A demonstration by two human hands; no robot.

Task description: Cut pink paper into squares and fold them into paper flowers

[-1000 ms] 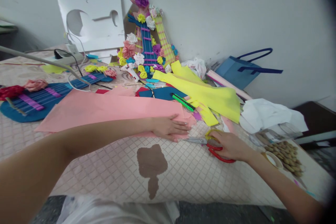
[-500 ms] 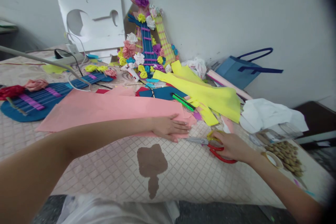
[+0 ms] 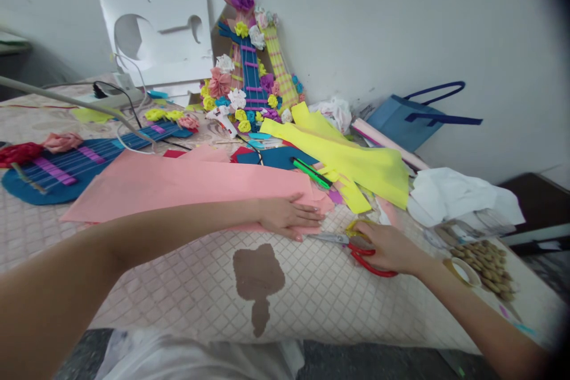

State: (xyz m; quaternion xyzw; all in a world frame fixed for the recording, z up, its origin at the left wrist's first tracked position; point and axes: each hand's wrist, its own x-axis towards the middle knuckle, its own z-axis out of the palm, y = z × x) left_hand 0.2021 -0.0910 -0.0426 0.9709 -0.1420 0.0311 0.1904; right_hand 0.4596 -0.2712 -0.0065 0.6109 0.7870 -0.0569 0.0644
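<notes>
My left hand (image 3: 288, 215) lies flat with fingers stretched out on the right end of a long pink paper sheet (image 3: 178, 185) spread over the quilted table cover (image 3: 320, 297). Just to its right, my right hand (image 3: 386, 246) is closed around the handles of red-and-yellow scissors (image 3: 356, 246), whose metal blades lie on the cover and point left toward the pink sheet.
Yellow paper sheets (image 3: 351, 161) and a green marker (image 3: 310, 173) lie behind the hands. Paper-flower guitar crafts (image 3: 249, 77) lean on the wall; another blue one (image 3: 66, 161) lies at left. A blue bag (image 3: 412, 120), white crumpled paper (image 3: 458, 195), tape (image 3: 463, 270) and nuts (image 3: 483, 258) are at right.
My right hand has slid slightly left with the scissors; the left hand stays pressed on the pink sheet.
</notes>
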